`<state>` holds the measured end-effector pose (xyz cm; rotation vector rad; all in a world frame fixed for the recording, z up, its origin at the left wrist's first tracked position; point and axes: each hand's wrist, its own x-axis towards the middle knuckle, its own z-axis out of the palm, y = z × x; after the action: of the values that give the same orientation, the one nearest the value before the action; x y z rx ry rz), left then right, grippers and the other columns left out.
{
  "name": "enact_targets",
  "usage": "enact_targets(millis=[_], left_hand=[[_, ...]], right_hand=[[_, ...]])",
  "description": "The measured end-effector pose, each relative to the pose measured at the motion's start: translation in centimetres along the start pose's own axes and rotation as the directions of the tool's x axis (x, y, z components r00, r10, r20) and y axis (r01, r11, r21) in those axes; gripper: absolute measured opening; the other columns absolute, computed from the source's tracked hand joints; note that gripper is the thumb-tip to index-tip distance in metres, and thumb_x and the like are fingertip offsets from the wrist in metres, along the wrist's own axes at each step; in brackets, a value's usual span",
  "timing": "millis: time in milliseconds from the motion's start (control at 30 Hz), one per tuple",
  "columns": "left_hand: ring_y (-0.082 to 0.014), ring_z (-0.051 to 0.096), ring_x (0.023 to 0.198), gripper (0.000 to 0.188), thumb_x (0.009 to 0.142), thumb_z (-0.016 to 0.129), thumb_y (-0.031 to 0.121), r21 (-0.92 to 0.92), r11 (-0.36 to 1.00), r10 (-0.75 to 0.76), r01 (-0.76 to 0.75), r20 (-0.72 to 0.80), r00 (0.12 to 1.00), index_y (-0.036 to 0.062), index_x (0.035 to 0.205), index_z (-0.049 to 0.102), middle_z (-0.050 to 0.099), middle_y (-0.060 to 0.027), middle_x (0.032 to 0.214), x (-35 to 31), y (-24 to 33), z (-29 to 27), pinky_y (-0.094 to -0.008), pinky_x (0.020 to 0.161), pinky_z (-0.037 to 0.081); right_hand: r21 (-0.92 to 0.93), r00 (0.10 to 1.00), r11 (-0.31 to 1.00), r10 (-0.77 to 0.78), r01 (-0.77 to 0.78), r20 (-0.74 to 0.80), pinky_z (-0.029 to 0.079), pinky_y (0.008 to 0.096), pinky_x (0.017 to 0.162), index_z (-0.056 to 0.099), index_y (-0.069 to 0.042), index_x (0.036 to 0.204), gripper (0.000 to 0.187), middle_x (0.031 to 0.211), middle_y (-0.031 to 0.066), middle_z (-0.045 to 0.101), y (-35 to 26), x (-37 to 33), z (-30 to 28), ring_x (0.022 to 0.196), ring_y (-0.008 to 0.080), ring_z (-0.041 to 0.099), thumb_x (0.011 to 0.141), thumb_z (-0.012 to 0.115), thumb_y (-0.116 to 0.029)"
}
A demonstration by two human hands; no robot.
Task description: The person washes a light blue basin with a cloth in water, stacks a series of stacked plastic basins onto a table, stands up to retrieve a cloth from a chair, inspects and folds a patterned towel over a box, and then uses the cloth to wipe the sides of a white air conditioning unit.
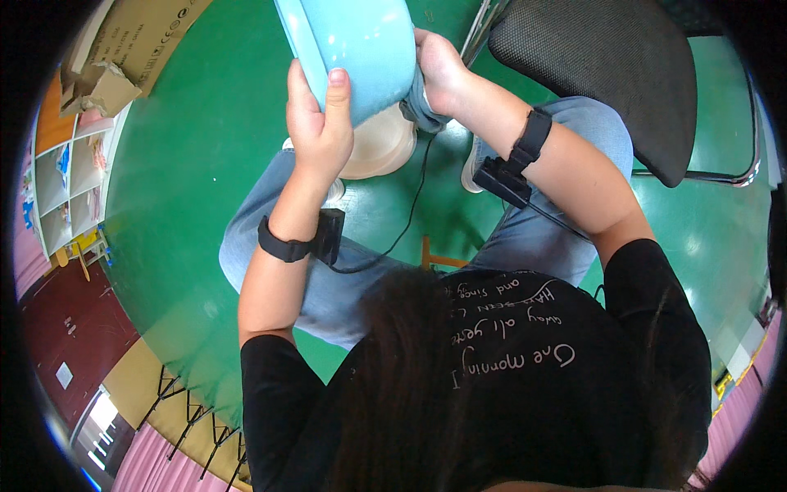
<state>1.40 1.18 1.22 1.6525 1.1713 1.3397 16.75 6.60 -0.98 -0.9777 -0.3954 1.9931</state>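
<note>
A glossy light-blue plastic basin [361, 45] is held up on its side in front of me, cut off by the top edge of the view. My left hand [321, 123] grips it near the rim, thumb lying along the blue surface. At the basin's right side is my right hand [443, 72], its fingers mostly hidden behind the basin. A grey-blue cloth [423, 111] hangs from under that hand, against the basin's edge. Below them, a whitish round tub [381, 148] stands on the floor between my feet, partly covered by the basin.
A black mesh chair [607, 74] stands close on the right. At the far left are a cardboard box [156, 37] and white shelving [78, 176] with small items. Black straps with small boxes circle both wrists; a black cable [407, 215] runs between my legs over the green floor [180, 164].
</note>
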Motion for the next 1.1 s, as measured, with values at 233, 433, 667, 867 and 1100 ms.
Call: enact_targets(millis=[233, 433, 667, 867, 1100], left_hand=[[-0.0125, 0.055, 0.1, 0.036, 0.1, 0.052, 0.023, -0.07, 0.989, -0.128, 0.128, 0.004, 0.992, -0.0021, 0.125, 0.05, 0.06, -0.0073, 0.111, -0.5, 0.9, -0.3, -0.0279, 0.09, 0.044], [-0.0111, 0.054, 0.1, 0.037, 0.1, 0.053, 0.024, -0.132, 0.982, -0.129, 0.133, 0.04, 0.991, -0.0025, 0.125, 0.051, 0.061, -0.0057, 0.108, -0.3, 1.3, -0.2, -0.0272, 0.089, 0.044], [-0.0093, 0.054, 0.091, 0.036, 0.1, 0.052, 0.029, -0.149, 0.955, -0.251, 0.256, 0.049, 0.967, -0.0004, 0.12, 0.056, 0.062, -0.0034, 0.1, 0.1, 1.7, -1.1, -0.0249, 0.082, 0.045], [-0.0102, 0.055, 0.089, 0.036, 0.101, 0.049, 0.032, -0.179, 0.929, -0.336, 0.325, -0.039, 0.941, 0.0009, 0.117, 0.057, 0.062, -0.0035, 0.1, 0.6, 1.8, -1.4, -0.0257, 0.081, 0.046], [-0.011, 0.056, 0.09, 0.035, 0.101, 0.049, 0.031, -0.211, 0.928, -0.331, 0.307, -0.089, 0.939, 0.0011, 0.117, 0.057, 0.062, -0.0047, 0.103, 0.8, 1.4, -1.4, -0.0262, 0.081, 0.046]], right_hand=[[-0.026, 1.0, 1.0, 0.012, -0.012, 0.004, 0.043, 0.0444, 0.102, 0.048, 0.002, 0.132, 0.049, 0.13, 0.0191, 0.054, -0.3, -0.6, 0.2, 0.118, 0.0278, 0.055, 0.102, 0.024, -0.028], [0.019, 0.998, 0.999, -0.05, 0.051, -0.035, 0.039, 0.0409, 0.105, 0.048, 0.001, 0.132, 0.05, 0.13, 0.0154, 0.056, -1.1, -0.7, -0.2, 0.12, 0.0249, 0.053, 0.103, 0.03, -0.036], [0.181, 0.983, 0.981, 0.031, -0.063, 0.179, 0.041, 0.0419, 0.105, 0.049, -0.003, 0.132, 0.051, 0.129, 0.0151, 0.058, -2.8, 0.3, -0.8, 0.117, 0.0294, 0.056, 0.103, 0.026, -0.037], [0.18, 0.97, 0.983, -0.063, 0.02, 0.236, 0.042, 0.0394, 0.105, 0.047, -0.001, 0.134, 0.052, 0.131, 0.0152, 0.057, -2.0, 0.8, -1.0, 0.118, 0.0273, 0.056, 0.103, 0.024, -0.037], [0.151, 0.944, 0.983, -0.142, 0.101, 0.296, 0.04, 0.0374, 0.106, 0.046, 0.0, 0.135, 0.049, 0.13, 0.0147, 0.057, -0.3, 0.6, -0.9, 0.118, 0.0251, 0.055, 0.104, 0.025, -0.031]])
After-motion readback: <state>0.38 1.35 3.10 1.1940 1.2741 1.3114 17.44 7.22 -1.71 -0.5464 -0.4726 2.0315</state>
